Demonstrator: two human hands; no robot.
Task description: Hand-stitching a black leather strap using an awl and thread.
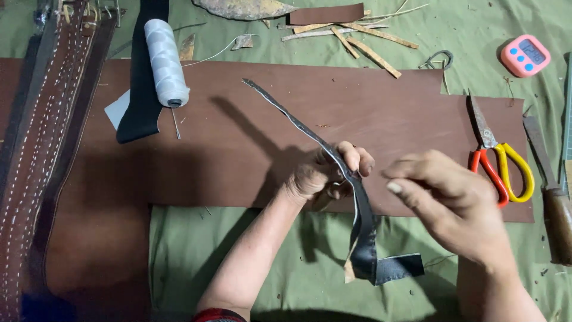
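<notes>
My left hand [325,174] grips a long, narrow dark leather strap [363,226] near its middle. One end of the strap points up and left over the brown leather sheet [250,143]. The other end hangs down and folds toward the green cloth. My right hand [447,203] hovers just right of the strap, fingers pinched together near my left fingertips. Whether something thin is pinched between them I cannot tell.
Scissors with red and yellow handles [497,161] lie right of my hands. A wooden-handled knife [551,197] sits at the right edge, a pink timer [524,55] at top right. A white thread spool [165,62], a black strip and stitched belts [42,149] lie left. Leather scraps [357,36] sit at top.
</notes>
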